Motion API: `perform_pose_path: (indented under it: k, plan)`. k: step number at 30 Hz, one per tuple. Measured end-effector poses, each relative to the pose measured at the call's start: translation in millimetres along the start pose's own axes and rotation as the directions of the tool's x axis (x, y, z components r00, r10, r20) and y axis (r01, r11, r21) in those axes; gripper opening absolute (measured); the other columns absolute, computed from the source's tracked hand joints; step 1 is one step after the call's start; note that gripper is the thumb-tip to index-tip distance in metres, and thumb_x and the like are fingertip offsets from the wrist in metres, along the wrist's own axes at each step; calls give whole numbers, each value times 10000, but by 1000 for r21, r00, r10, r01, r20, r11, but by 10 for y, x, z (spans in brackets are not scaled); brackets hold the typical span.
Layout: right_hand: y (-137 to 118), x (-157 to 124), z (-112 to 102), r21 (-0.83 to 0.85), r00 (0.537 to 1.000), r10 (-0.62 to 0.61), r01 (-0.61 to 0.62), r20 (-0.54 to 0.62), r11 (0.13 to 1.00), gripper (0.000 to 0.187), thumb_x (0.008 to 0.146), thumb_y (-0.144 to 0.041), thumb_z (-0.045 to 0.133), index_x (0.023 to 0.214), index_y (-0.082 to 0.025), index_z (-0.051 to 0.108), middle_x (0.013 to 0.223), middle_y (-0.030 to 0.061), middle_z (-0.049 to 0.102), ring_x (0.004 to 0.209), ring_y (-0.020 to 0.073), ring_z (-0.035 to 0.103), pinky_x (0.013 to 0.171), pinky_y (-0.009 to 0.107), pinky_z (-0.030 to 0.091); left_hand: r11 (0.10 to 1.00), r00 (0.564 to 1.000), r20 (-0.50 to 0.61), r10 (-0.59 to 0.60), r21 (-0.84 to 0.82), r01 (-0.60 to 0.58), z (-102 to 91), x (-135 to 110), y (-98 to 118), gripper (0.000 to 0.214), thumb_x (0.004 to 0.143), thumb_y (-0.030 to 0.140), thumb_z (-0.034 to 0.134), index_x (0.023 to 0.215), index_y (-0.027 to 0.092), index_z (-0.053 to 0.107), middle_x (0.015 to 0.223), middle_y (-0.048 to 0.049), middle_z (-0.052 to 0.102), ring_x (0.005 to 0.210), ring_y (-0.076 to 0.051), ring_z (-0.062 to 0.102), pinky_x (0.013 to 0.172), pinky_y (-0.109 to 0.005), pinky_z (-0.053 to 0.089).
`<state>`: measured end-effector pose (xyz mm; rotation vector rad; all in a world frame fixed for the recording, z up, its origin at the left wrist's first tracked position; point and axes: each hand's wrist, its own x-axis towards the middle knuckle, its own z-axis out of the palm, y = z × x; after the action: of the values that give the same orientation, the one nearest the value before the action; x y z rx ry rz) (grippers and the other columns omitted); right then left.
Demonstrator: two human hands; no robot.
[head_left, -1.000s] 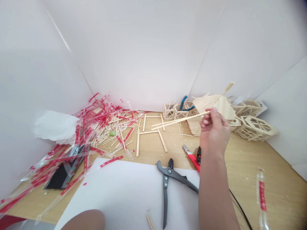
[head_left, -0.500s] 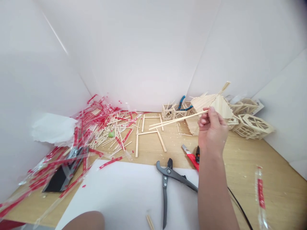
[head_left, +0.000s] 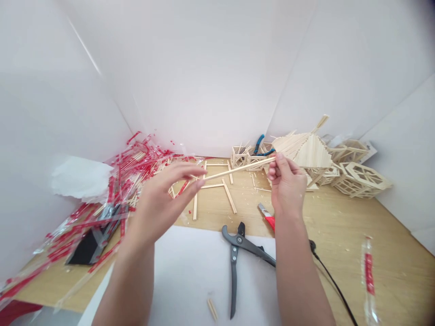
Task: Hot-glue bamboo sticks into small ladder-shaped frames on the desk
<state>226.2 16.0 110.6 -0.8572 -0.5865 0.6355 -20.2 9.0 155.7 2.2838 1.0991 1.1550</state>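
Note:
A pair of wooden chopsticks (head_left: 239, 170) is held up above the table, lying close together. Thumb and fingers of my right hand (head_left: 288, 183) pinch the right end. At the left end, my left hand (head_left: 161, 199) has thumb and index fingertips closed about the tips. Behind and below them lie several chopstick pieces in a squared frame layout (head_left: 229, 197). Grey long-handled cutters (head_left: 239, 240) rest with handles spread on a white sheet (head_left: 183, 271), beside a short chopstick piece (head_left: 212, 309). A red utility knife (head_left: 267, 218) is partly hidden by my right forearm.
Red and clear wrappers (head_left: 142, 154) heap at the left, near crumpled white paper (head_left: 81, 176) and a black object (head_left: 83, 249). At the back right stand a stick-built roof (head_left: 311, 151), lattice frames (head_left: 362, 179) and blue-handled pliers (head_left: 258, 144). A black cable (head_left: 333, 276) runs at the right.
My left hand has come up from the lower left to the chopsticks' left end. My right hand has shifted slightly left, and the splayed chopsticks are now together.

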Motion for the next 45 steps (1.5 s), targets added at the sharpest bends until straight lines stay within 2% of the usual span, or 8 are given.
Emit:
perform_pose_path:
  k: [7, 14, 21, 28, 33, 36, 41, 45]
  plan:
    - [110, -58, 91, -14, 997, 68, -68, 44, 998, 244, 687, -355, 719, 781, -134, 676, 646, -18, 603, 496, 38, 502, 419, 151, 353, 996, 986, 165, -9, 86, -5, 423, 245, -312, 308, 863, 399, 515, 1065, 212, 653, 1115, -64, 656, 1028, -210, 583, 932, -354, 426]
    - [81, -33, 86, -39, 995, 69, -67, 75, 997, 248, 709, -380, 700, 797, -149, 676, 661, -24, 591, 509, 36, 495, 437, 152, 371, 998, 965, 259, -48, 46, 37, 445, 242, -281, 323, 909, 363, 413, 818, 172, 657, 722, -6, 631, 699, -137, 561, 674, -238, 411]
    - [-72, -234, 196, -192, 888, 209, -140, 409, 971, 271, 727, -428, 678, 776, -161, 680, 640, -20, 582, 528, 60, 500, 504, 191, 429, 991, 936, 331, -116, -30, 133, 401, 207, -141, 383, 880, 457, 433, 761, 157, 639, 622, 17, 558, 557, -102, 470, 516, -209, 341]
    - [-283, -315, -103, -290, 974, 16, 51, 224, 956, 328, 823, -488, 555, 697, -188, 602, 742, -8, 596, 687, 99, 550, 678, 237, 465, 994, 917, 387, -97, 83, 70, 511, 25, -260, 393, 862, 474, 462, 1073, 191, 634, 989, -73, 672, 889, -205, 608, 780, -310, 462]
    - [-478, -627, -895, -725, 988, 51, 70, 144, 685, 385, 847, -496, 523, 625, -184, 566, 646, -11, 558, 619, 114, 491, 616, 227, 409, 988, 824, 559, -89, 152, 4, 570, -463, -691, 323, 891, 411, 410, 945, 210, 657, 980, -75, 677, 890, -214, 631, 792, -335, 491]
    - [-460, -878, -1263, -876, 941, 249, 91, 231, 473, 373, 903, -470, 426, 689, -196, 562, 620, -9, 546, 583, 132, 490, 582, 243, 399, 980, 838, 542, -67, 192, -46, 590, -775, -915, 321, 897, 397, 393, 954, 216, 651, 1018, -78, 667, 954, -228, 621, 847, -367, 490]
    - [-151, -1132, -1439, -935, 833, 430, 344, 347, 88, 299, 935, -322, 349, 967, -219, 628, 1048, 79, 623, 881, 192, 595, 767, 304, 451, 955, 859, 510, -44, 275, -114, 684, -1071, -1051, 350, 909, 378, 365, 1069, 200, 621, 1121, -104, 637, 1053, -259, 580, 922, -436, 457]
    - [92, -1202, -1470, -921, 827, 443, 390, 345, -10, 328, 933, -264, 331, 1115, -230, 602, 1197, 82, 592, 963, 196, 598, 814, 309, 464, 944, 867, 498, -35, 300, -135, 795, -1139, -1058, 345, 909, 383, 365, 1051, 201, 621, 1089, -104, 631, 1036, -260, 571, 915, -437, 454]
